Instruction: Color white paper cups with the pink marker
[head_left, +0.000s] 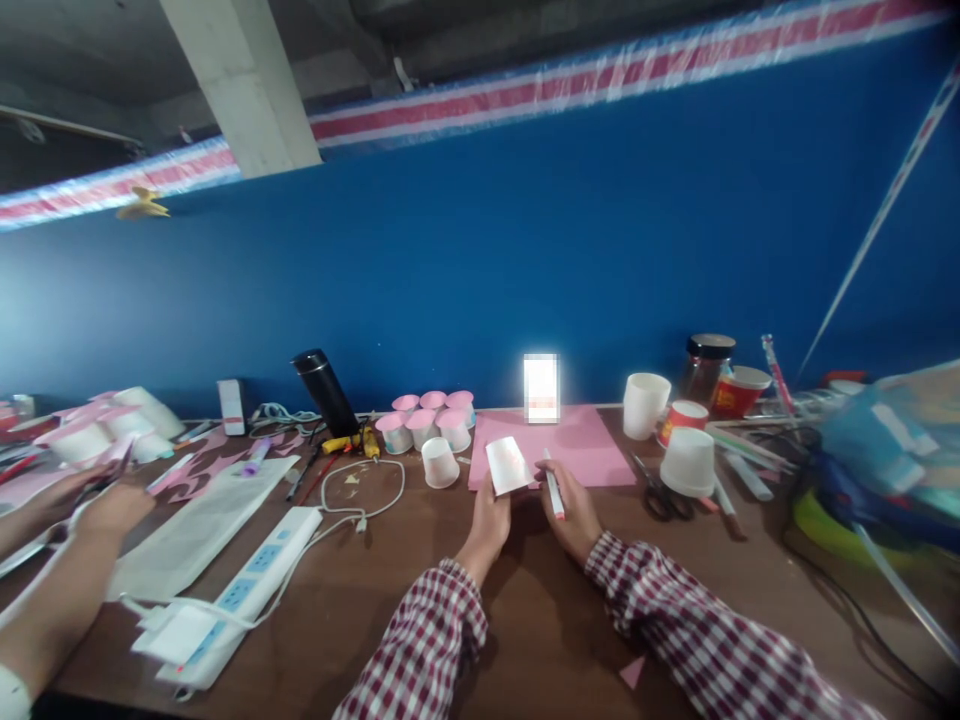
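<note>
Tilted in my left hand [491, 520] is a white paper cup [508, 466] with faint reddish marks on its side; the fingers are closed round it. My right hand [571, 508] grips a white marker [554, 494] with a red end, just right of the cup. Both hands are over the near edge of a pink sheet [592, 450]. At the back of the sheet stands a bright, blurred-out rectangle [541, 388]. Left of the sheet are an upturned white cup [440, 463] and several cups with pink tops [427, 425].
Scissors [660, 495], an upturned cup [688, 462], red cups and a jar [706, 370] are on the right. To the left lie a power strip [240, 600], cables and a black bottle [326, 393]. Another person's hands [112, 515] work at the far left.
</note>
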